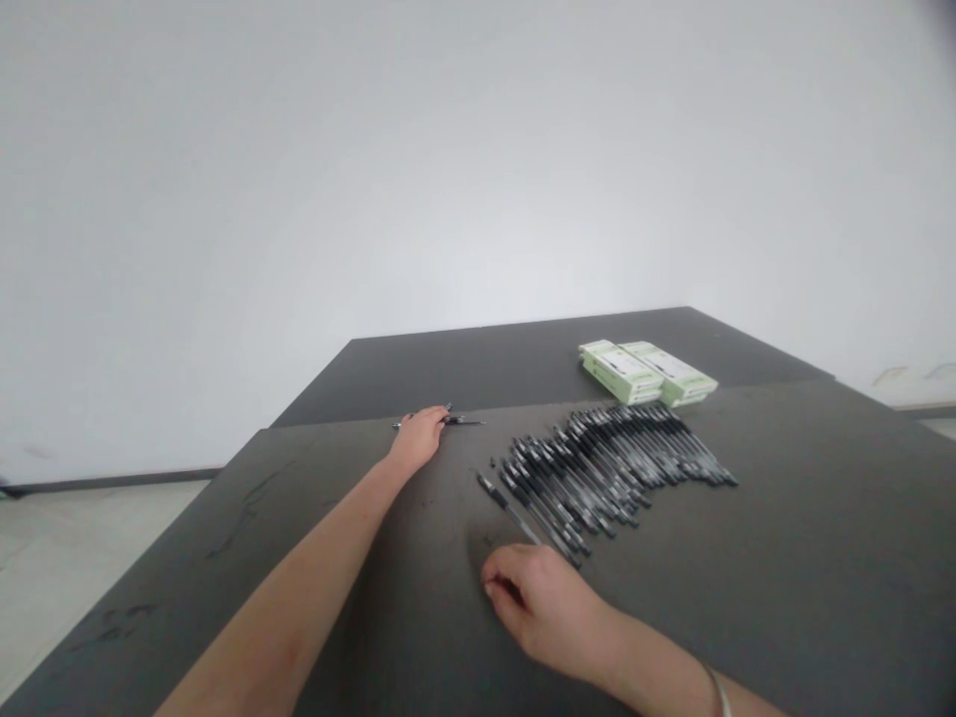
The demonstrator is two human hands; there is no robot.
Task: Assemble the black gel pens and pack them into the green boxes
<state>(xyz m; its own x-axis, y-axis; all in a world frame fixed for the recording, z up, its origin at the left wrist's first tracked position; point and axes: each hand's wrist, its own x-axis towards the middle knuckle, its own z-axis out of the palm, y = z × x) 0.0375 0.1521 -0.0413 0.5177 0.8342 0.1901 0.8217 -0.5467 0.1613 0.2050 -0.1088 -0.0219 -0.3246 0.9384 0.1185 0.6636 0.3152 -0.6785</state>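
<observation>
My left hand (422,435) reaches far forward over a few dark pens (463,421) near the seam of the table. Its fingers are bent down around them, and pen ends stick out on both sides. Closer to me, my right hand (549,605) is closed in a pinch just above the table. What its fingertips hold, if anything, is too small to make out. A single black-and-clear pen (508,506) lies slantwise just beyond the right hand. Beside it spreads a long row of similar pens (608,458), lying close together and partly overlapping.
Green-and-white boxes (623,373) stand in two low stacks behind the pen row. The dark table (807,538) has a seam running across it, and dark scuffs mark its left side. A pale wall (478,169) rises behind the table.
</observation>
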